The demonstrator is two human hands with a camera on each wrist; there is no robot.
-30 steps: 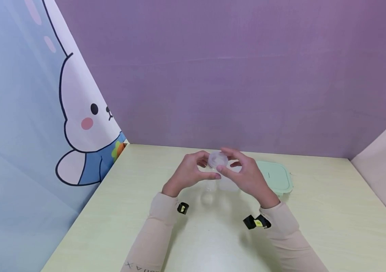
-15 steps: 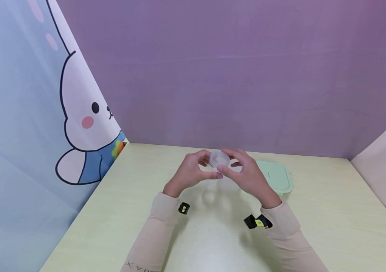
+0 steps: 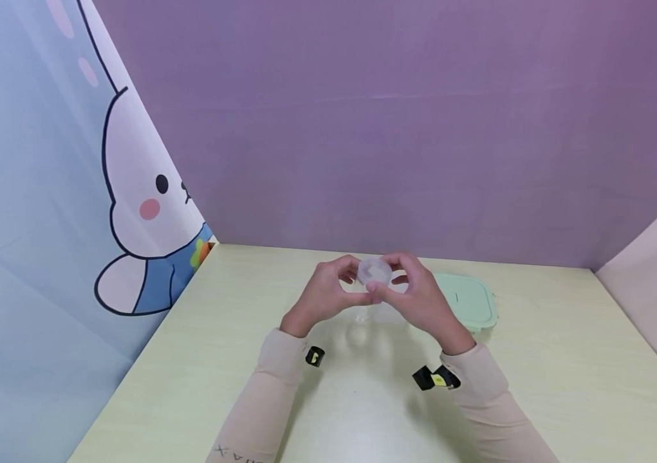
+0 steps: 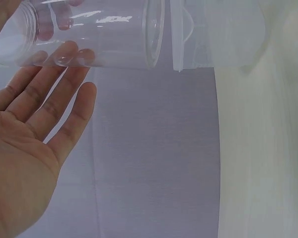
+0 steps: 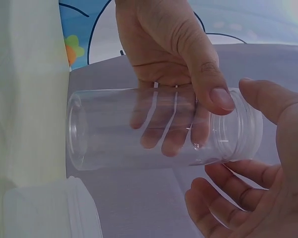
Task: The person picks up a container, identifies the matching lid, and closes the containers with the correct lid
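You hold a clear plastic jar (image 5: 159,130) above the table (image 3: 536,360), just in front of the mint-green lidded box (image 3: 467,301) and a little to its left as you look down. Your left hand (image 3: 328,290) has its thumb and fingers curled round the jar's body; your right hand (image 3: 415,292) cups the threaded mouth end with the fingers bent about it, though the right wrist view shows a gap between its thumb and the rim, so the left hand seems to bear most of the weight.

To work the jar well, keep the left grip on the plain cylindrical wall, not on the threads, and let the right fingers (image 5: 223,198) close evenly round the neck so the jar does not tilt. Its wall is smooth and glossy, so I judge it slippery; a firm but not squeezing hold suits it, since thin plastic may flex.

The jar is a straight cylinder with a flat base and a ridged, threaded neck, and it looks empty. Below it, nearer to you than the green box, stands a frosted, translucent container (image 5: 49,210) with a rim. The green box is squarish with rounded corners and a matte lid. The table is pale, faintly grained wood.
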